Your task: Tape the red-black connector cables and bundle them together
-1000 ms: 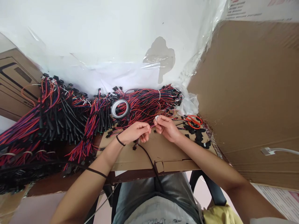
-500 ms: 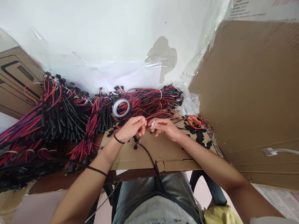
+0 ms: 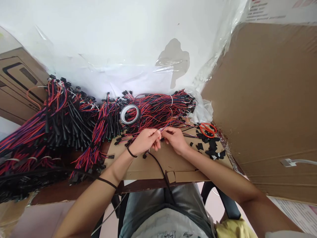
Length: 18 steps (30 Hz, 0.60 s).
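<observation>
Thin wires (image 3: 164,126), between hands, near the far wire pile (image 3: 158,107). Left hand (image 3: 146,139): fingertips pinched on them. Right hand (image 3: 175,138): fingers curled, grip hidden. Risk: snagging, from the pile's tangle.

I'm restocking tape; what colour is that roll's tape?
The tape is black, around a whitish core; see the head view.

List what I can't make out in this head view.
What exactly the left hand holds: head view, covered by its own fingers.
What exactly the right hand holds: head view, too small and covered by its fingers.
The far ends of the leftmost wires: head view, cut off by the left edge.
Upper-right lettering: head view, too small.
</observation>
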Motion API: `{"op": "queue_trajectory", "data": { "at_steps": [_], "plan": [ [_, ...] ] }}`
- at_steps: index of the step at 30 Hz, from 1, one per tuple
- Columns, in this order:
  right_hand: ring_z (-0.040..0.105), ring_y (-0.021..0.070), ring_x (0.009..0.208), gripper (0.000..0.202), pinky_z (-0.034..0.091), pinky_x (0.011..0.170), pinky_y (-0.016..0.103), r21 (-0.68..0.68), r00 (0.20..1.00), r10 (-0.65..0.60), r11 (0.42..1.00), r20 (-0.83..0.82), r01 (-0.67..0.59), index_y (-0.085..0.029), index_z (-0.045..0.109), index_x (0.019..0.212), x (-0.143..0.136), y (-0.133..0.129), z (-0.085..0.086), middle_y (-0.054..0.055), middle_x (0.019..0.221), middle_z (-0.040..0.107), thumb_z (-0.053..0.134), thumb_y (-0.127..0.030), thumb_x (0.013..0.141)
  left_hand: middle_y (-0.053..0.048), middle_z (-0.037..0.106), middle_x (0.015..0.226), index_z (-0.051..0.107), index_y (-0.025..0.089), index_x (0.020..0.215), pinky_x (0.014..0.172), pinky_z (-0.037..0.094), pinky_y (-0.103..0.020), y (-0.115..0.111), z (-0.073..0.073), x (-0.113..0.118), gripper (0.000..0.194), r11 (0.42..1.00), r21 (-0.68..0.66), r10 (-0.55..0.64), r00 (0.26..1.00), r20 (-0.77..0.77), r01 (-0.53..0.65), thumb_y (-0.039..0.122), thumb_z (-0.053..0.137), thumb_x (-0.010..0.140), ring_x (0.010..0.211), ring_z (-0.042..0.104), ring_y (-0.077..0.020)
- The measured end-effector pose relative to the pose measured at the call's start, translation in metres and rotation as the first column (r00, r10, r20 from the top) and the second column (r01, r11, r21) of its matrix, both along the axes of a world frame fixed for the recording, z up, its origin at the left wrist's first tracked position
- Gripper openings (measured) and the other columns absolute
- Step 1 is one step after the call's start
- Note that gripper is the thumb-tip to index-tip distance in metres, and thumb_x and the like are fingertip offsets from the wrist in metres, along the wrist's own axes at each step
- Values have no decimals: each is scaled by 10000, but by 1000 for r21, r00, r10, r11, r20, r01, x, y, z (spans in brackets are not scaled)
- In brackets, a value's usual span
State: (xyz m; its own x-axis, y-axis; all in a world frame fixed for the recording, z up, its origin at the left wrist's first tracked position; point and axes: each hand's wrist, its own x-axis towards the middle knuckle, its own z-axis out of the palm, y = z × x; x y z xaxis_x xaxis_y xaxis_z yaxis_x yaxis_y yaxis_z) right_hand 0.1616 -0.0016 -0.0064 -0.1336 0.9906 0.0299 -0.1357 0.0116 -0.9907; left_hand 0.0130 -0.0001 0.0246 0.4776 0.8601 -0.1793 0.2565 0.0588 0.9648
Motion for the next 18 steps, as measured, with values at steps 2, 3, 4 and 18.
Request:
{"op": "queue_trajectory", "data": {
  "at_steps": [2,3,4,18],
  "plan": [
    [401,62,453,224,316,419,211,-12,1000,-8,1000,-11,8,-161,673,674,0,0,-1,-12,593,593,694,-384,677,-6,610,487,483,157,689,401,381,-161,-1,1,1,306,1000,-6,13,1000,-13,-13,351,412,915,370,533,-80],
    [400,64,458,225,309,423,214,-18,1000,-13,1000,-19,12,-163,673,671,1,0,-2,-12,592,590,700,-386,672,-5,610,485,487,155,689,399,380,-161,-1,2,1,299,1000,-10,20,1000,-18,-20,336,411,915,367,531,-80],
    [399,66,463,226,303,427,218,-23,999,-16,1000,-29,15,-164,672,665,1,0,-2,-11,591,587,705,-388,670,-5,610,485,490,154,691,398,380,-162,-1,3,1,294,1000,-15,26,999,-21,-27,327,412,915,365,530,-80],
    [323,36,444,278,194,429,227,-88,986,74,992,-150,-88,-146,686,641,4,-2,5,-10,600,573,769,-411,625,12,590,456,502,149,672,381,349,-152,-1,4,2,291,996,-21,80,994,-72,-82,274,406,917,343,513,-74]
  ]
}}
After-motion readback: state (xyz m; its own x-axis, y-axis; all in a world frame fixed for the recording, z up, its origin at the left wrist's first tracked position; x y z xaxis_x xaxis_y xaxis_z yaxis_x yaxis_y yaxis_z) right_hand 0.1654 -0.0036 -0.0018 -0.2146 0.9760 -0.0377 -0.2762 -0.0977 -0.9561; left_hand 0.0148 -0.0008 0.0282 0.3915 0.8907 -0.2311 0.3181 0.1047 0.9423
